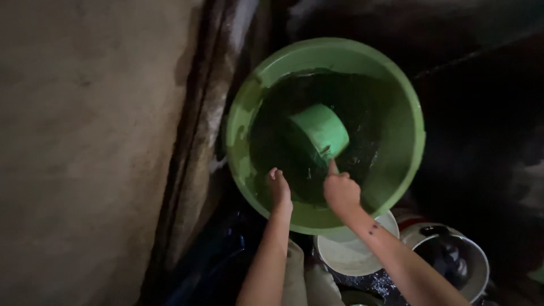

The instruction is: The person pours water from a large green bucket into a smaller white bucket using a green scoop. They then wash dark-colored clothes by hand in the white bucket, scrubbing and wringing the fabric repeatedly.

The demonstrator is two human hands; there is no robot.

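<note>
- Right hand (340,191), lower centre, is closed around the handle of the green scoop (318,131), forearm reaching up.
- Left hand (279,187) is loosely curled, empty, inside the green basin (408,102).
- The scoop sits at the centre of the basin.

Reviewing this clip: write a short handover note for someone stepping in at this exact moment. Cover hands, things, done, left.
Right hand: closed on the handle of the green scoop, which sits tilted in the water.
Left hand: in the green basin by the near rim, fingers curled, holding nothing visible.
Nearby: white bowl and a lidded pot below the basin.
Done: scoop is in the water.
Left: scoop not yet lifted out; whether it is full cannot be told.
</note>
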